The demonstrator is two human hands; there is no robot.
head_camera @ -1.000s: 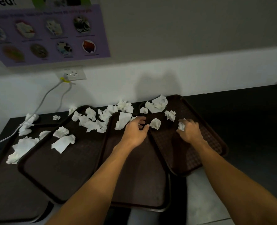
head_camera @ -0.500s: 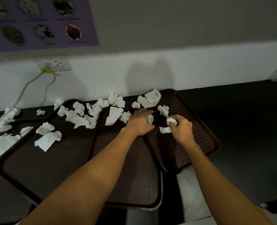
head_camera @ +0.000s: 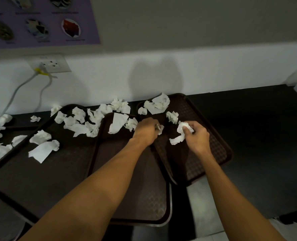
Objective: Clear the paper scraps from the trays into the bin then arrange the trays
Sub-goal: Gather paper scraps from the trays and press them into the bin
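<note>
Fingers [head_camera: 195, 125] curled on scraps over the right tray [head_camera: 213, 153].
The left hand [head_camera: 146, 132] pinched a small scrap [head_camera: 160, 128]; the right hand [head_camera: 198, 137] clutched a bigger wad [head_camera: 182, 129] at its three o'clock.

Our L hand [head_camera: 146, 131] curls round a small scrap [head_camera: 160, 128] at the R tray's [head_camera: 213, 153] left edge. Our R hand [head_camera: 197, 136] grips a bigger crumpled wad [head_camera: 183, 129] over that tray. Loose scraps [head_camera: 78, 126] litter the mid tray [head_camera: 140, 197] & L tray [head_camera: 48, 180], mostly at the far ends. Socket [head_camera: 57, 64] w/ cable [head_camera: 13, 94] on the wall, poster [head_camera: 40, 23] above.
</note>
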